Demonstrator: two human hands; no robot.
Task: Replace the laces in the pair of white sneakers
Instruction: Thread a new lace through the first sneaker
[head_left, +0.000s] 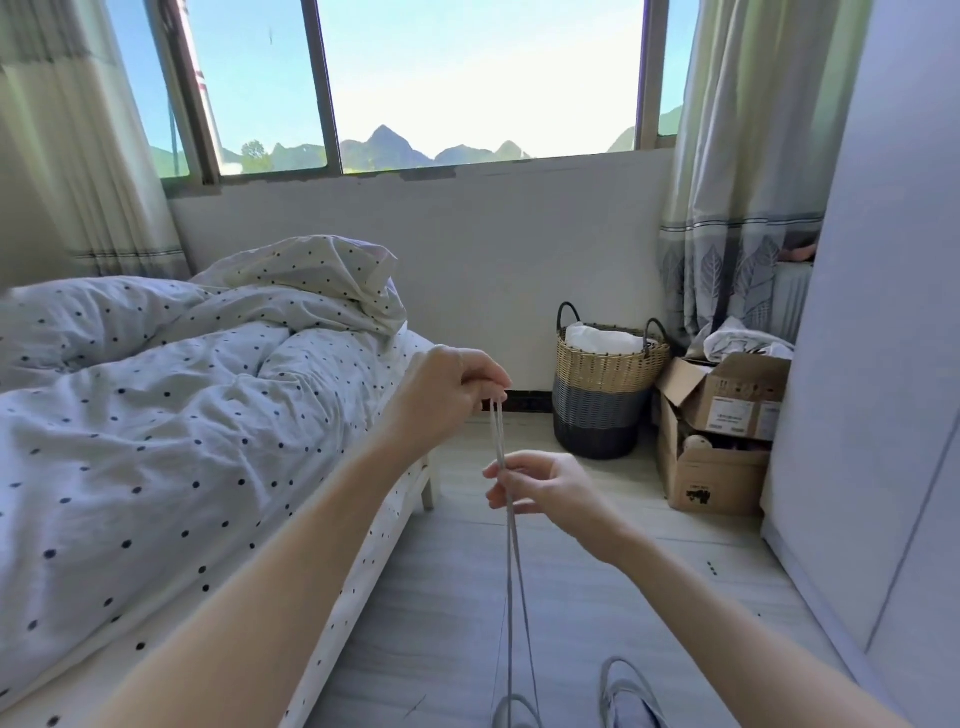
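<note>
A long grey-white lace hangs doubled as two strands in front of me. My left hand is raised and pinches the top ends of both strands. Lower down, my right hand pinches the two strands together between thumb and fingers. The strands run down to a white sneaker at the bottom edge, only its top showing. A second white sneaker stands beside it to the right, partly cut off by the frame.
A bed with a dotted duvet fills the left side. A woven basket and open cardboard boxes stand against the far wall at right. A white wardrobe lines the right side. Pale floor lies between.
</note>
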